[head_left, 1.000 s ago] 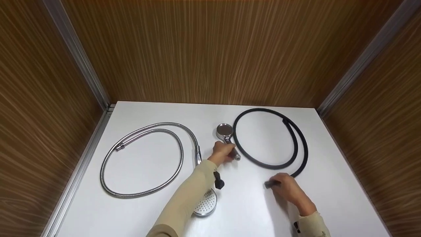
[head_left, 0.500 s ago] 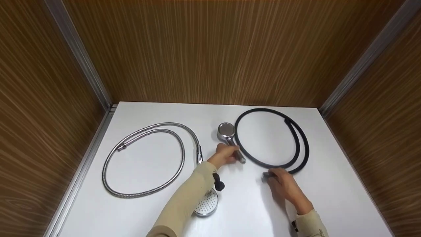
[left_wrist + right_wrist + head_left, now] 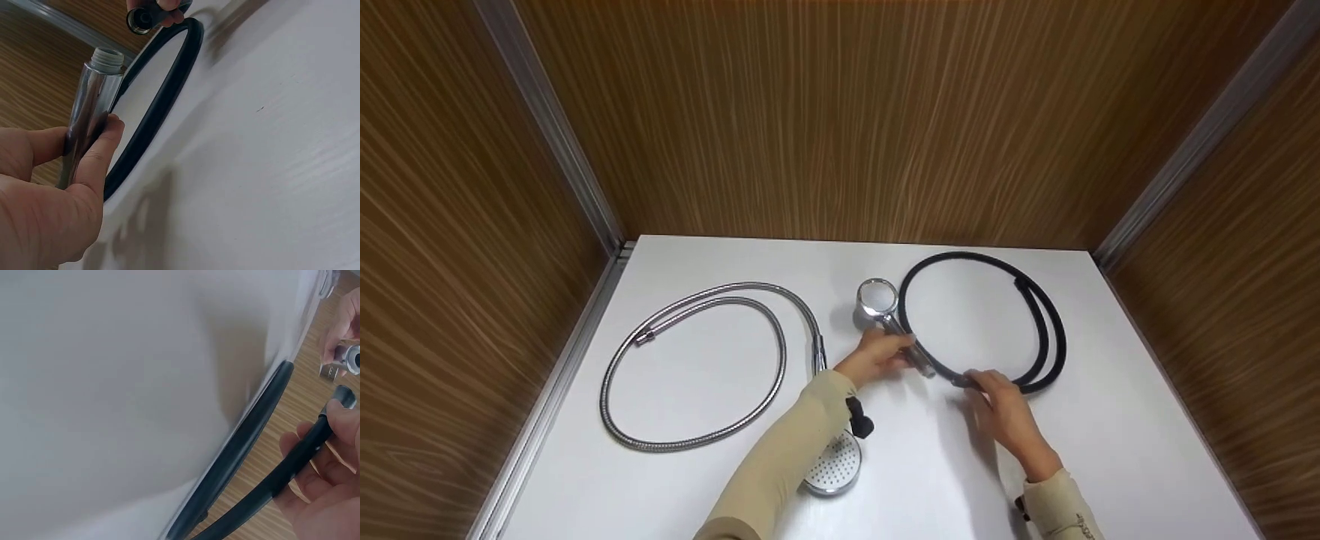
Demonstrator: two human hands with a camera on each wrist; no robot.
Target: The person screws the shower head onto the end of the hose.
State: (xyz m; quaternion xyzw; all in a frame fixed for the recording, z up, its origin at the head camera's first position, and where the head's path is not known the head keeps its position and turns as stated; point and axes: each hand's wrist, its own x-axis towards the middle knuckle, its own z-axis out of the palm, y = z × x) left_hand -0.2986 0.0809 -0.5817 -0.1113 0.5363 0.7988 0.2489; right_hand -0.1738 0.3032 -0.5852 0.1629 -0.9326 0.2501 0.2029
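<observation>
My left hand (image 3: pixel 879 355) grips a chrome shower head (image 3: pixel 877 298) by its handle, the round head pointing away from me. In the left wrist view, the bare threaded end of the handle (image 3: pixel 93 107) sticks up past the thumb and fingers. My right hand (image 3: pixel 1002 411) pinches one end of a black shower hose (image 3: pixel 1057 315); the rest lies looped on the table. The hose's end fitting (image 3: pixel 343 397) shows its hollow mouth toward the left hand. Handle end and hose fitting are close together, with a small gap between them.
A silver metal shower hose (image 3: pixel 690 444) lies coiled on the left of the white table (image 3: pixel 607 495). It leads to a second shower head (image 3: pixel 835 469), partly covered by my left forearm. Wood-grain panels (image 3: pixel 840 120) enclose the back and sides.
My right hand has brought the hose end up and to the left, toward the shower head. My left hand has shifted the shower head slightly right, its handle end nearer the hose.
</observation>
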